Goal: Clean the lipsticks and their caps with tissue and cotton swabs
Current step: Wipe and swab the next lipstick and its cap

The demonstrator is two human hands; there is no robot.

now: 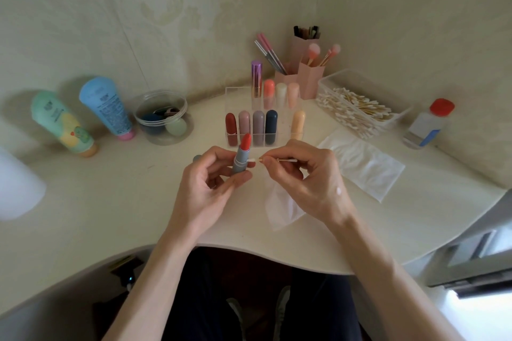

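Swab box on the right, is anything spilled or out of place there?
Yes. Swabs overflow the front edge of the clear box, lying on the table beside the tissue. Nothing else looks spilled; the bottle stands upright.

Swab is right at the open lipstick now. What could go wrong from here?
1. The swab tip sits at the grey tube just below the exposed red bullet; a slip upward could gouge or smear it.
2. The left hand holds the lipstick by its base only, so a sideways push may tip it.
3. The right hand hovers over a tissue near the table edge; it might get dragged off.
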